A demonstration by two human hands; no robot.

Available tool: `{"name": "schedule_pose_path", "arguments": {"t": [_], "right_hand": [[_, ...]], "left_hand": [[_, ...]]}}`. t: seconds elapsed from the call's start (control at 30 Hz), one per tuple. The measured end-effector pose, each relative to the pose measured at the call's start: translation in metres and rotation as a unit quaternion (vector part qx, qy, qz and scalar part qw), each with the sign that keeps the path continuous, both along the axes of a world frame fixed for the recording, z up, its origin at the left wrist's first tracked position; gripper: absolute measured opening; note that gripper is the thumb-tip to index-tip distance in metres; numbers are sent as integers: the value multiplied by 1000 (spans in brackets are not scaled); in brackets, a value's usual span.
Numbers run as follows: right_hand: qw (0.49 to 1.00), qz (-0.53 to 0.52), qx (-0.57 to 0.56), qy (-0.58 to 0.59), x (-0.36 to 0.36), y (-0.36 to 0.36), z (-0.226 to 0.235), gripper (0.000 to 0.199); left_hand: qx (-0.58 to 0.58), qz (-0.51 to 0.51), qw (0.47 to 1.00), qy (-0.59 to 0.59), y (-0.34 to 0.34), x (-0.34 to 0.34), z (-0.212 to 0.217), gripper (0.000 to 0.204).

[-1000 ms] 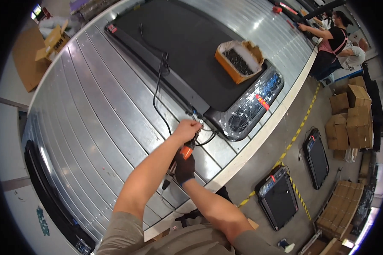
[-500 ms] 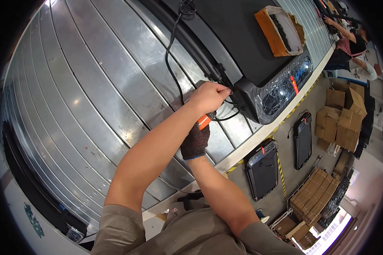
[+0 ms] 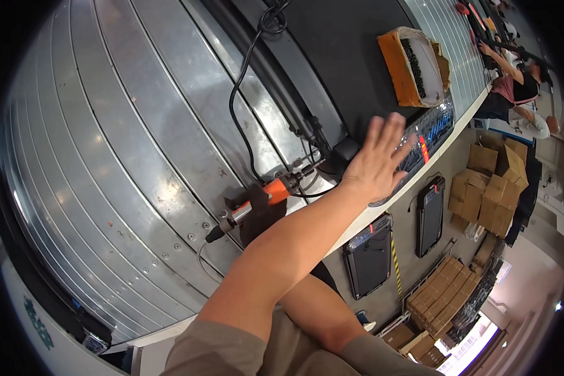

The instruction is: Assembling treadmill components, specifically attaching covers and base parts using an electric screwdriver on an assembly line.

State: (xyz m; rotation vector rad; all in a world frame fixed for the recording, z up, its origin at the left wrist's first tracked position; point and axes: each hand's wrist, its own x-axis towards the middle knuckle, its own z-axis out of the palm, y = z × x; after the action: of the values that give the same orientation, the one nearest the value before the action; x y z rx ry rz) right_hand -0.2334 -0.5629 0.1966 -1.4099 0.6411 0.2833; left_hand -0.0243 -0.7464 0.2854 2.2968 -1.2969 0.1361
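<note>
Head view.
- Left hand [image 3: 377, 161]: fingers spread wide, empty, hovering over the near end of the flat black machine [image 3: 351, 56], beside its clear ribbed end cover [image 3: 433, 128].
- Right hand [image 3: 261, 216]: dark-gloved, mostly hidden under the left forearm, wrapped round the orange-and-metal powered screwdriver [image 3: 257, 203], tip toward the ribbed steel counter [image 3: 125, 156].
- Black cable [image 3: 237, 103]: loops far along the counter.
- Orange open box [image 3: 412, 66]: rests on the machine.
</note>
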Motion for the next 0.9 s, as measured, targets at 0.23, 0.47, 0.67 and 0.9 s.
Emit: {"name": "schedule_pose_path", "arguments": {"t": [0.23, 0.47, 0.67, 0.9], "right_hand": [[991, -20, 95, 94, -108, 64, -15, 49], [975, -51, 182, 118, -122, 133, -64, 44], [991, -106, -60, -46, 75, 55, -72, 50], [955, 17, -295, 21, 42, -14, -52, 35]], "left_hand": [[5, 35, 993, 109, 21, 3, -5, 71], [-120, 4, 974, 191, 61, 22, -25, 76], [-305, 75, 938, 146, 79, 107, -126, 24], [13, -8, 987, 161, 43, 235, -164, 19]]}}
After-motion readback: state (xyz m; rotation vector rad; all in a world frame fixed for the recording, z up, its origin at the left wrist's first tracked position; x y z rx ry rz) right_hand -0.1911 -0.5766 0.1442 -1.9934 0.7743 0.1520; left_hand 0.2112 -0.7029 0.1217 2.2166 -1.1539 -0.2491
